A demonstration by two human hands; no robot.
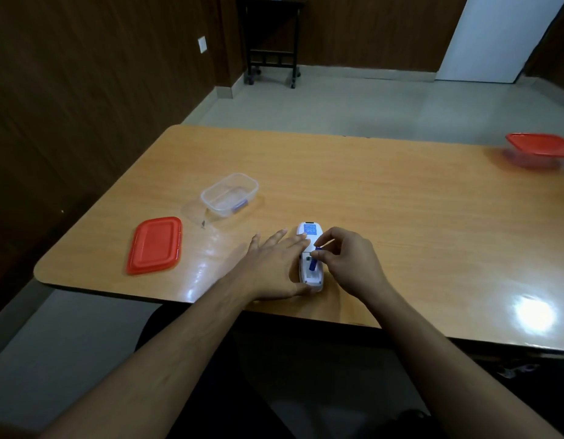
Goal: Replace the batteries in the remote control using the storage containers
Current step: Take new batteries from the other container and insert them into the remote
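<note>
A white remote control (309, 232) lies face down near the table's front edge, its battery bay uncovered. My left hand (274, 264) rests flat on its left side with fingers straight, thumb by its near end. My right hand (344, 261) pinches a blue battery (313, 263) that stands tilted in the bay. An open clear container (229, 194) sits to the left with one blue battery (240, 205) inside. Its red lid (155, 245) lies flat beside it. A second container with a red lid (540, 150) on stands at the far right.
The wooden table (401, 217) runs wide to the right, with glare patches near its front edge. A clear flat piece (195, 213) lies beside the open container. Beyond the table are a tiled floor, a dark wheeled stand (271, 39) and wood-panelled walls.
</note>
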